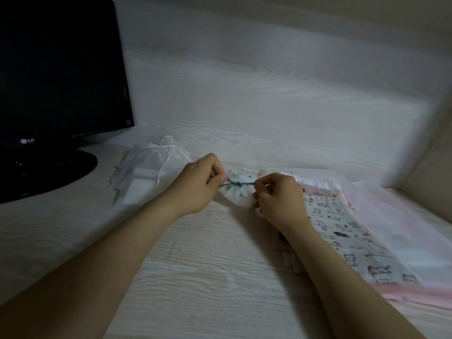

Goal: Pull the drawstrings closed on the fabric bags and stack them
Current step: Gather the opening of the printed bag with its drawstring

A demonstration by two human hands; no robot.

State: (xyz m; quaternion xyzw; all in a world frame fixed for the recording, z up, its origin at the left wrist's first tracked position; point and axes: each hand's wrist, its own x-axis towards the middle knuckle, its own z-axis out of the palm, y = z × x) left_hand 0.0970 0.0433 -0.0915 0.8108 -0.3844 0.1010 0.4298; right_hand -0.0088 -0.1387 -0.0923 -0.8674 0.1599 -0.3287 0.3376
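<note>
A small white bag with green print (238, 195) lies gathered between my hands at the middle of the desk. Its dark green drawstring (238, 184) runs taut from hand to hand, with a knot near the middle. My left hand (199, 183) pinches the left end of the string. My right hand (278, 195) pinches the right end. A cat-print bag (347, 237) lies flat to the right on top of a larger pink and white bag (403, 231). At the left lies a sheer white bag (149, 172), its white cords pulled and a white box inside.
A black monitor (58, 69) on a round stand (49, 174) fills the left. A pale wood-grain wall (269, 81) rises right behind the bags, and a beige side wall (435, 167) closes the right. The wooden desk (195, 265) stretches toward me.
</note>
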